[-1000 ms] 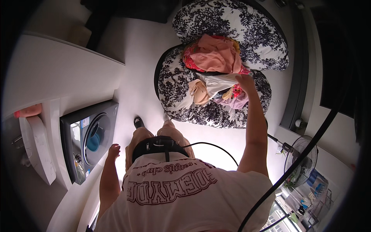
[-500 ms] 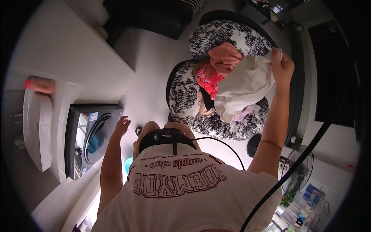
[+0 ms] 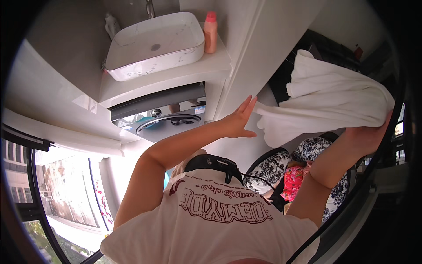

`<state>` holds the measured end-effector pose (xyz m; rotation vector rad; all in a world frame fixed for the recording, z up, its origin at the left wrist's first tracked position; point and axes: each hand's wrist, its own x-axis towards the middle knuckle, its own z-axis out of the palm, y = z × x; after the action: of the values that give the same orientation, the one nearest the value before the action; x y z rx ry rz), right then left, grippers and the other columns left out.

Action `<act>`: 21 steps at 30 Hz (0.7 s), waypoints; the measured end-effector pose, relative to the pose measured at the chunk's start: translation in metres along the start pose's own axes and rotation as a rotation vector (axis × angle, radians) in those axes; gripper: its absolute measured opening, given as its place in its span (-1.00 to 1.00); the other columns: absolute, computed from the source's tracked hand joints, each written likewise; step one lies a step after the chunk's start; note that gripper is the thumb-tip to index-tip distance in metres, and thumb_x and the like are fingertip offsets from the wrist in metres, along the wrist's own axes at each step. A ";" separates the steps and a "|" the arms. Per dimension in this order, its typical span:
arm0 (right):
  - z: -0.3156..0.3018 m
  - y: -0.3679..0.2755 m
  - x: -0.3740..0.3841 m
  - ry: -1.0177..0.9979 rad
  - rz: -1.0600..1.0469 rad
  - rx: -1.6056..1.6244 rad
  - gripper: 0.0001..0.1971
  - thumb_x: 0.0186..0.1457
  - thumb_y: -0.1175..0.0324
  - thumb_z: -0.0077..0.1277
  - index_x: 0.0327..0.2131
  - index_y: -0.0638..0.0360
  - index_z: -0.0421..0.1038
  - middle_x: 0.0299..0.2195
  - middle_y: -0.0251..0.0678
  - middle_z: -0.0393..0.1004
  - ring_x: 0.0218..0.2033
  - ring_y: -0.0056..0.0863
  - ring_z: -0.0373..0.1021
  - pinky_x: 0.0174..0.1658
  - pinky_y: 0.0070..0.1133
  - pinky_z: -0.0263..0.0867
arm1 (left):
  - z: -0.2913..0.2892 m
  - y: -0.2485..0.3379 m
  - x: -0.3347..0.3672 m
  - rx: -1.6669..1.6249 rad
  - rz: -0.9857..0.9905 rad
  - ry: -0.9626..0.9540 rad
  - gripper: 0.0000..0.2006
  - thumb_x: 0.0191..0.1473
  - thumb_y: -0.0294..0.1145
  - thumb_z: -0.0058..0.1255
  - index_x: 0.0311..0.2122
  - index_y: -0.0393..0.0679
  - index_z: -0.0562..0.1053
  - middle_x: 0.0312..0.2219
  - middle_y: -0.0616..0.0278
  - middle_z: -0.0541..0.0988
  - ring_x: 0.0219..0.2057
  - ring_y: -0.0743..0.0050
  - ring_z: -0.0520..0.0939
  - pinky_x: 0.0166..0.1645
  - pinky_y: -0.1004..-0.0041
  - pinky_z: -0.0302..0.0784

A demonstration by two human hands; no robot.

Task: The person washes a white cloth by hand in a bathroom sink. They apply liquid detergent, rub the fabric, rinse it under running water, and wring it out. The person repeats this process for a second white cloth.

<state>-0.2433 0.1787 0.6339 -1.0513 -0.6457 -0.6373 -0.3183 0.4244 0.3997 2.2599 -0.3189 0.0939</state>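
A white piece of laundry (image 3: 329, 97), its exact kind not clear, hangs stretched out in the air at the right. My right hand (image 3: 369, 134) is raised and closed on its near right end; the fingertips are partly hidden by the fabric. Close to the cloth's left corner, my left hand (image 3: 241, 119) is up with its fingers spread and holds nothing. Below my right forearm, a red floral cloth (image 3: 292, 181) lies among black-and-white patterned cushions (image 3: 266, 169), partly covered by the arm.
A front-loading washing machine (image 3: 169, 108) stands beneath a counter (image 3: 171, 81) with a white basin (image 3: 154, 61). A pink bottle (image 3: 210, 37) and a white bottle (image 3: 111, 26) flank the basin. A bright window (image 3: 66, 189) is at the left. A black cable crosses the lower right.
My view has turned left toward the basin and washing machine. The white cloth has come up off the cushions in my right hand, and my left hand has risen toward it.
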 end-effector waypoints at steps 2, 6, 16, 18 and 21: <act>0.090 -0.011 -0.009 0.057 -0.181 -0.099 -0.54 0.09 0.07 -0.20 -0.14 0.31 0.33 -0.17 -0.10 0.40 -0.15 -0.19 0.37 -0.11 -0.31 0.34 | -0.028 -0.016 -0.011 0.069 -0.127 0.132 0.11 -0.17 -0.25 0.21 0.21 -0.11 -0.46 0.21 -0.15 -0.37 0.21 -0.15 -0.01 0.21 0.24 0.07; 0.214 -0.025 -0.020 -0.130 -0.088 0.427 -0.51 0.02 -0.09 -0.09 -0.27 0.20 0.39 -0.28 -0.26 0.44 -0.26 -0.36 0.41 -0.16 -0.40 0.33 | -0.118 -0.055 -0.042 -0.189 -0.003 0.491 -0.25 -0.08 -0.38 0.08 0.18 -0.15 -0.03 0.22 -0.09 -0.27 0.12 -0.06 0.20 0.14 0.31 0.18; 0.331 0.170 -0.017 -0.549 0.325 0.339 -0.76 0.14 0.34 -0.13 -0.20 0.30 0.35 -0.18 -0.27 0.39 -0.05 -0.32 0.29 0.01 -0.45 0.22 | -0.366 -0.151 -0.095 -0.380 0.088 1.219 -0.69 0.10 -0.35 -0.13 -0.06 -0.23 0.31 -0.12 0.19 0.42 -0.07 0.45 0.40 0.00 0.53 0.30; 0.353 0.222 -0.034 -0.630 0.377 0.217 -0.77 0.13 0.32 -0.11 -0.20 0.25 0.34 -0.19 -0.32 0.40 -0.08 -0.42 0.29 0.00 -0.46 0.21 | -0.400 -0.202 -0.106 -0.371 0.022 1.095 -0.65 0.08 -0.34 -0.10 -0.03 -0.24 0.29 -0.08 0.17 0.40 -0.05 0.41 0.39 0.01 0.50 0.30; 0.378 0.292 -0.069 -0.873 0.491 -0.125 -0.67 0.09 0.23 -0.10 -0.18 0.30 0.33 -0.18 -0.25 0.40 -0.09 -0.44 0.30 -0.03 -0.46 0.22 | -0.418 -0.252 -0.127 -0.161 -0.314 0.926 -0.58 0.05 -0.33 -0.05 0.01 -0.26 0.27 -0.04 0.14 0.36 -0.02 0.35 0.37 0.04 0.44 0.28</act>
<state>-0.1372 0.6423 0.5502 -1.5441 -1.0486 0.2523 -0.3592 0.9233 0.4642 1.8449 0.4978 0.8723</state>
